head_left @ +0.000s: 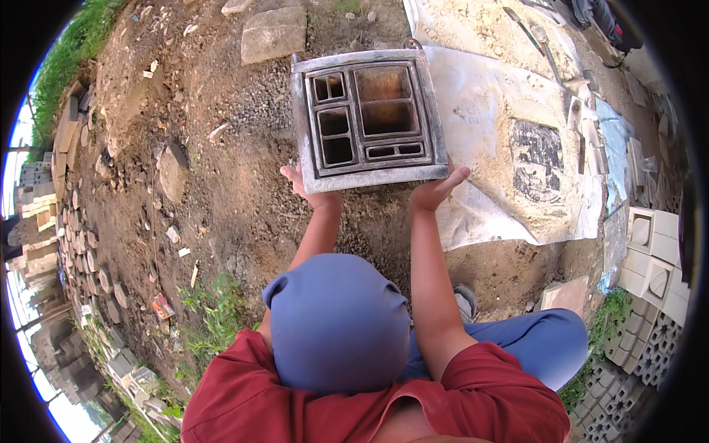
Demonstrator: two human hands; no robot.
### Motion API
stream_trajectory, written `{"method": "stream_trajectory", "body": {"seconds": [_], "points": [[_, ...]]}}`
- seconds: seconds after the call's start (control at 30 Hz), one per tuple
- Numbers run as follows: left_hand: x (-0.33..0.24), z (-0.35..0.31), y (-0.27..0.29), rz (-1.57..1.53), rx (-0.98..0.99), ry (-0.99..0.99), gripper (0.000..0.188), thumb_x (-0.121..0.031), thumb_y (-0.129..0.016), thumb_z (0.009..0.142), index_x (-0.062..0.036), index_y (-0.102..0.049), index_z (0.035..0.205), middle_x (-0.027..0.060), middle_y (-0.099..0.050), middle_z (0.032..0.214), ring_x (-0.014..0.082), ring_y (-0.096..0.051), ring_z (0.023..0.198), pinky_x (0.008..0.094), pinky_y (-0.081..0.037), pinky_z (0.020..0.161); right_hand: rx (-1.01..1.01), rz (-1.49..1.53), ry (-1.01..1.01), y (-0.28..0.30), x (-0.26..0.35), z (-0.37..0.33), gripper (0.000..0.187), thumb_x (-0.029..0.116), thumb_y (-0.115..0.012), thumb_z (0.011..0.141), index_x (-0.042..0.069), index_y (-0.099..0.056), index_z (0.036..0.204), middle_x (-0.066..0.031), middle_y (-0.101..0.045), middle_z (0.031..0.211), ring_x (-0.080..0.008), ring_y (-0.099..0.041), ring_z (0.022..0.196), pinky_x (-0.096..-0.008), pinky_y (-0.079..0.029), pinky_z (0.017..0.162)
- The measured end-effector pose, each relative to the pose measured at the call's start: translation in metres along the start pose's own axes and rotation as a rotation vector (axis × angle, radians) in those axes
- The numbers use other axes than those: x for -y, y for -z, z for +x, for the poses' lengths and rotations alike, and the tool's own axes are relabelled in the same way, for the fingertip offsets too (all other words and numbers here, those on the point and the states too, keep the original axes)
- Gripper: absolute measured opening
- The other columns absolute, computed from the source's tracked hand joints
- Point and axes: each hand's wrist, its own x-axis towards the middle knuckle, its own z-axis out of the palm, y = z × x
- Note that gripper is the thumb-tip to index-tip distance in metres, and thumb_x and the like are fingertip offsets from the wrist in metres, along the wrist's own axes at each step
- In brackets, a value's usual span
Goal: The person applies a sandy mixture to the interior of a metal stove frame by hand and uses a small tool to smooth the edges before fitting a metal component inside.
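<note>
A heavy square metal mould (350,142) with a grey rim is held in front of me, its near edge between my hands. Slim inner walls split it into several rectangular openings; the largest shows rusty brown sides. Small ring handles stick out at its far corners. My left hand (316,195) grips the near left corner, thumb outward and fingers hidden beneath. At the near right corner, my right hand (437,192) holds it the same way, thumb pointing right. Whether the mould rests partly on the ground cannot be told.
A white sheet (464,214) strewn with pale sand spreads to the right, with a black printed square (537,161) on it. Long-handled tools (543,46) lie at its far side. A flat stone slab (273,35) sits beyond the mould. Pale concrete blocks (650,255) are stacked far right.
</note>
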Motion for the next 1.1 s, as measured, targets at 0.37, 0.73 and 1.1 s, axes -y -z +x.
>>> {"method": "stream_trajectory", "body": {"seconds": [0.37,0.73,1.1], "points": [[0.004,0.001,-0.007,-0.072,-0.018,-0.004,0.078,-0.062,-0.024,0.110,0.0032,-0.066,0.105,0.0124,-0.070,0.100,0.0258,-0.065,0.091,0.0428,-0.052,0.093,-0.032,0.029,0.032,-0.007,-0.002,0.002,0.096,0.067,-0.013,0.108,-0.011,-0.066,0.123,-0.0173,-0.072,0.114,-0.0262,-0.066,0.106,-0.0387,-0.050,0.100],[-0.002,-0.007,-0.022,0.134,-0.155,-0.070,0.079,-0.055,-0.021,0.112,0.0057,-0.068,0.096,0.0122,-0.070,0.090,0.0250,-0.063,0.079,0.0402,-0.053,0.085,0.049,0.055,0.015,0.006,-0.010,0.010,0.090,0.062,-0.014,0.110,-0.010,-0.066,0.123,-0.0156,-0.072,0.113,-0.0249,-0.066,0.108,-0.0374,-0.049,0.099],[-0.005,-0.006,-0.016,0.061,-0.035,0.048,0.074,-0.061,-0.021,0.111,-0.0009,-0.064,0.106,0.0093,-0.071,0.099,0.0232,-0.066,0.091,0.0407,-0.054,0.092,-0.150,0.374,-0.219,0.037,0.001,0.028,0.095,0.073,-0.008,0.104,-0.001,-0.058,0.136,-0.0183,-0.062,0.139,-0.0291,-0.059,0.128,-0.0452,-0.037,0.116]]}}
